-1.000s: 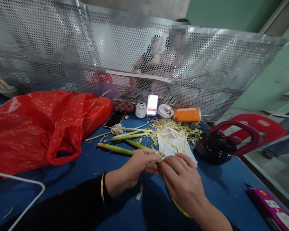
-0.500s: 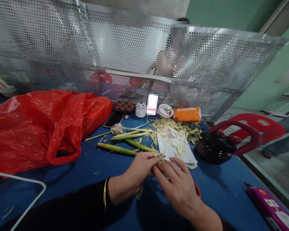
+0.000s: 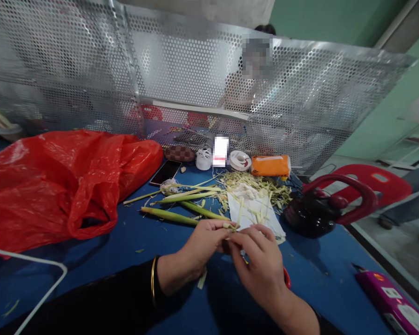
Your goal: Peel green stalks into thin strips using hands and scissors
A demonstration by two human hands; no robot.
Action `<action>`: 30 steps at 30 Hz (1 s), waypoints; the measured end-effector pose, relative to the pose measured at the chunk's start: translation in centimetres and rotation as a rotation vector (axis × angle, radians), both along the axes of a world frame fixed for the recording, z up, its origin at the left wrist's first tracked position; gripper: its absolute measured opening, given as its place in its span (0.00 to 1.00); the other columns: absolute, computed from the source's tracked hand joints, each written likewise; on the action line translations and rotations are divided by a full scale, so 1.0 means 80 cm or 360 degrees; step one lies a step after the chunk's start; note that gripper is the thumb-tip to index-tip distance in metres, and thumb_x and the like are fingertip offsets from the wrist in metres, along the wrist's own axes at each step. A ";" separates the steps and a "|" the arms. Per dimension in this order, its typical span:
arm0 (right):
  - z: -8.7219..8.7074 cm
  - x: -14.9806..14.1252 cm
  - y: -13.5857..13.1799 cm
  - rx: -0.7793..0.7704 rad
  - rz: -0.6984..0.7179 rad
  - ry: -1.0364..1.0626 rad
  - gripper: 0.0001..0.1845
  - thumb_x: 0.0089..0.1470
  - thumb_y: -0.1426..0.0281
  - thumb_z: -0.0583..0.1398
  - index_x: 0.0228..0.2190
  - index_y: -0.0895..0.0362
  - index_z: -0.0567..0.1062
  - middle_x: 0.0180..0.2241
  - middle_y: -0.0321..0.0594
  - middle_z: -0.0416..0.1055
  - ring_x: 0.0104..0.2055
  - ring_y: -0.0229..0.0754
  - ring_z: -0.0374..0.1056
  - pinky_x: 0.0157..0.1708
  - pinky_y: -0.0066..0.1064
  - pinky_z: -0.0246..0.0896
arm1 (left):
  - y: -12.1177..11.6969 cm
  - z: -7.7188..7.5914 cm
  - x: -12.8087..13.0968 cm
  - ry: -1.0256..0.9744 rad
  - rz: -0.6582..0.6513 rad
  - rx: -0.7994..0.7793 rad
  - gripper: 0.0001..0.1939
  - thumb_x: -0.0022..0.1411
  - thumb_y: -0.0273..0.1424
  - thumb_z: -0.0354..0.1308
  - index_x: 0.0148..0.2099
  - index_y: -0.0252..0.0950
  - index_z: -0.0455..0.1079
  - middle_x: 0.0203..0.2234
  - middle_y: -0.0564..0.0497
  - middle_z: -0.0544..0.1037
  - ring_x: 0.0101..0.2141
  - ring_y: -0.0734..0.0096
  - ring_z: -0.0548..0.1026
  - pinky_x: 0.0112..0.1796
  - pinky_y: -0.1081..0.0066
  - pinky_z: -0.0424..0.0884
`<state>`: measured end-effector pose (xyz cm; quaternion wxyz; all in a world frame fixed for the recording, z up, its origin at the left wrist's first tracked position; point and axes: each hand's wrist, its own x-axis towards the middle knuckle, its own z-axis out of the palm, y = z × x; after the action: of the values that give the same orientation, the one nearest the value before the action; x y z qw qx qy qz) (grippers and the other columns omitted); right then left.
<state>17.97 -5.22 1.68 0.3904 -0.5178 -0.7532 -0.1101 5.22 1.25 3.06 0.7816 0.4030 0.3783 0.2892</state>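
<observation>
Right hand [image 3: 261, 263] shifted (left [image 3: 199, 246] pinches strip [image 3: 229, 226])

Between the right hand [image 3: 260, 263] and the purple pack [image 3: 394, 298], the blue tabletop [image 3: 328, 274] offers a broad lane, pinched slightly by a red object [image 3: 287, 278] just beside that hand. Farther forward, the dark kettle [image 3: 310, 216] and its raised handle block the way. Straight ahead, the green stalks [image 3: 171, 216], white paper [image 3: 274, 223] and shavings [image 3: 279, 188] crowd the surface; the perforated screen [image 3: 188, 60] closes off the back. A passage runs between the left hand [image 3: 195, 249] and the red bag [image 3: 73, 181], with a white bent rod [image 3: 61, 266] obstructing the near-left corner.
</observation>
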 end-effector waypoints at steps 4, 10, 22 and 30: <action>0.008 0.004 0.002 -0.0232 -0.0085 0.0396 0.09 0.55 0.73 0.57 0.24 0.54 0.70 0.25 0.36 0.71 0.30 0.42 0.67 0.33 0.34 0.58 | 0.004 -0.001 -0.001 0.0056 -0.0045 0.0039 0.14 0.44 0.32 0.65 0.36 0.32 0.77 0.23 0.50 0.78 0.23 0.74 0.73 0.30 0.71 0.70; 0.010 0.009 0.006 -0.0499 -0.0168 0.0911 0.09 0.54 0.70 0.58 0.22 0.55 0.70 0.22 0.34 0.67 0.26 0.39 0.64 0.28 0.29 0.60 | 0.004 0.003 -0.003 0.0050 -0.0103 0.0073 0.15 0.47 0.32 0.64 0.38 0.31 0.76 0.25 0.47 0.79 0.26 0.68 0.78 0.30 0.72 0.70; 0.007 0.014 0.013 -0.0965 -0.0021 0.1515 0.10 0.48 0.64 0.62 0.22 0.56 0.70 0.19 0.35 0.69 0.22 0.38 0.63 0.24 0.30 0.59 | 0.002 0.005 -0.004 0.0007 -0.0176 0.0248 0.14 0.44 0.25 0.63 0.38 0.32 0.75 0.25 0.52 0.77 0.25 0.75 0.74 0.29 0.75 0.69; 0.002 0.013 0.013 -0.0992 -0.0070 0.1471 0.10 0.49 0.64 0.61 0.22 0.56 0.69 0.19 0.36 0.72 0.22 0.40 0.67 0.24 0.31 0.61 | 0.005 0.006 -0.004 0.0054 -0.0145 0.0214 0.14 0.45 0.27 0.63 0.38 0.31 0.75 0.21 0.52 0.75 0.22 0.77 0.72 0.25 0.78 0.63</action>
<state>19.04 -4.17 1.86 0.5062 -0.6187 -0.4895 0.3483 4.86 1.66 3.53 0.7587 0.4762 0.3524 0.2711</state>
